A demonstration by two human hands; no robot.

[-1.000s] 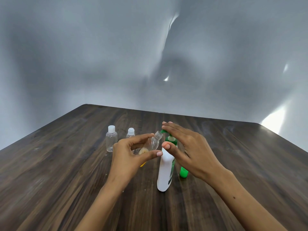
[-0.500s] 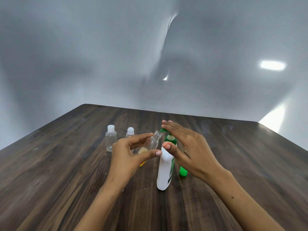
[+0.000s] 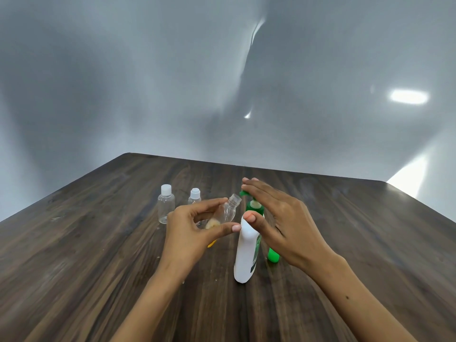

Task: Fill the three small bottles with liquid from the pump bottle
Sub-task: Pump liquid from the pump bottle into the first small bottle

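Almost nothing has moved since the earlier frames — both hands sit in the same pose, only the bright patch on the wall has shifted. So pumping reads as ongoing, not finished.

Left to right: two capped small bottles [image 3: 166, 204] and [image 3: 194, 196] stand upright on the tabletop [image 3: 98, 243], clear, apparently empty, just beside each other at the far left. The left hand [image 3: 190, 233] pinches the third small bottle [image 3: 228, 210] between thumb and fingers, tilted, cap off, its mouth aimed at the green nozzle [image 3: 244, 193]. A little yellowish liquid sits in its lower end. A yellow bit [image 3: 212, 243] peeks out under that hand — cannot tell what it is.

The white pump bottle [image 3: 246, 253] stands upright mid-tabletop. The right hand [image 3: 278, 218] lies flat over the pump head, fingers straight, thumb touching the bottle's shoulder — pressing, not gripping. A green object [image 3: 273, 255] stands just behind the bottle, partly hidden.

Judgement: first fill barely begun, two bottles untouched.

Label on the pump bottle faces away; only a green-edged sliver shows, no readable text.
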